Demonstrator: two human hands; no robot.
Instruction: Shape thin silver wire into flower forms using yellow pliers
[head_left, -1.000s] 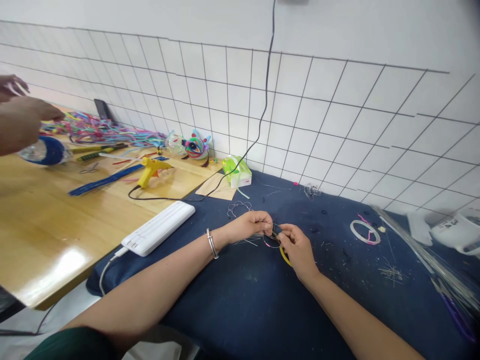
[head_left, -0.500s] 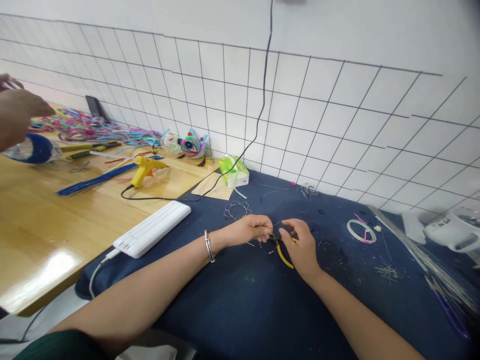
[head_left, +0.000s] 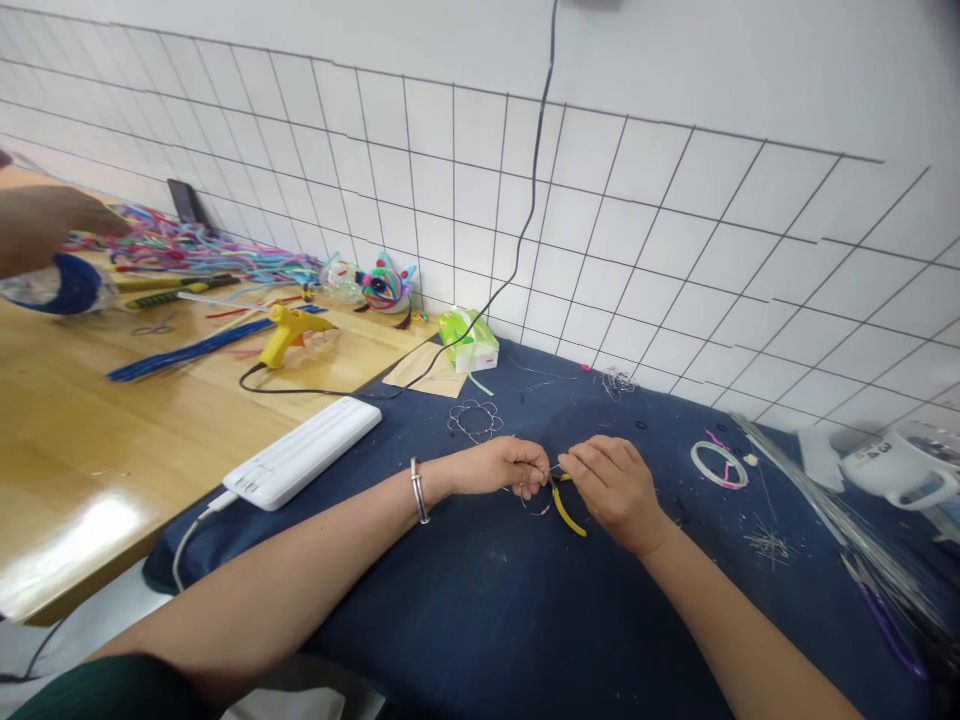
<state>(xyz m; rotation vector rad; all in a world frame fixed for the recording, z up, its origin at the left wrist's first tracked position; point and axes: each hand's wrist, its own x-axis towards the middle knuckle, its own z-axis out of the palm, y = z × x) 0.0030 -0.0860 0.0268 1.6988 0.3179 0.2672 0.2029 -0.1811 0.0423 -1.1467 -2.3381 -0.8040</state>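
My left hand [head_left: 517, 466], with a silver bangle at the wrist, pinches a thin wire loop [head_left: 534, 512] that hangs below its fingers and carries small pink bits. Close on the right, my right hand [head_left: 611, 490] is closed, its fingertips pressed at the end of a short wire reaching toward the left fingers. Between and below the hands lie yellow-handled pliers [head_left: 570, 515], their jaws partly hidden near the left fingertips. A flower-shaped wire ring [head_left: 475, 421] rests on the dark blue cloth [head_left: 480, 610] just beyond my left hand.
A white power bank [head_left: 304, 452], a yellow glue gun [head_left: 283, 335] and a tissue pack [head_left: 469, 340] are to the left. Another person's hand [head_left: 52, 225] is at far left. On the right are a wire coil [head_left: 718, 466], long wires [head_left: 840, 510] and purple-handled scissors [head_left: 889, 625].
My right hand's fingers have closed together and turned inward at the wire, away from the pliers' handle. The other person's hand at far left has shifted slightly.
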